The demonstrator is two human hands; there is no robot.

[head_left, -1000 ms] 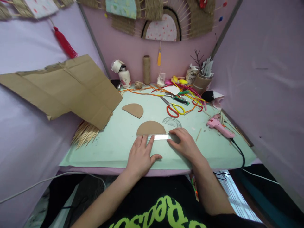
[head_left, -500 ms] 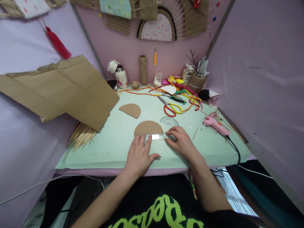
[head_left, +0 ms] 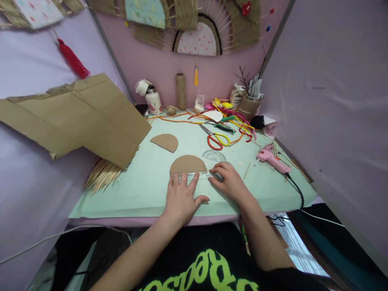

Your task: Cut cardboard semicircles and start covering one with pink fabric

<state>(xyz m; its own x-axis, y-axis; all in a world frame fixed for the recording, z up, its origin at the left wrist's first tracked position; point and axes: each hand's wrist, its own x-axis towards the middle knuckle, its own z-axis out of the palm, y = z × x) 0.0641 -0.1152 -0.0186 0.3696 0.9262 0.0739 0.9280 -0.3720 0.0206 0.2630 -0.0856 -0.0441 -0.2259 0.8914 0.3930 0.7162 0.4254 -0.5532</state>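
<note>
A clear plastic ruler [head_left: 203, 176] lies along the straight lower edge of a brown cardboard half-disc [head_left: 188, 164] on the table. My left hand [head_left: 183, 198] presses the ruler with its fingertips, fingers stretched out and thumb spread to the right. At the ruler's right end, my right hand [head_left: 228, 182] has its thumb and index finger bent around the two long edges; its other fingers curl behind. A second cardboard half-disc [head_left: 165, 142] rests farther back to the left. Just beyond my right hand is a clear protractor [head_left: 214, 155].
Scissors [head_left: 216, 139] and pliers [head_left: 224, 127] lie behind, among coloured pipe cleaners [head_left: 239, 123]. On the right sits a pink glue gun [head_left: 273, 161] with its cord. A large cardboard sheet [head_left: 85, 117] and bamboo sticks [head_left: 101, 176] occupy the left. Bottle [head_left: 153, 100] and twine roll [head_left: 181, 91] stand at the back.
My left hand has slid slightly right along the ruler, its index finger now nearer the right end. My right hand stays at that end. The whole view has shifted slightly.
</note>
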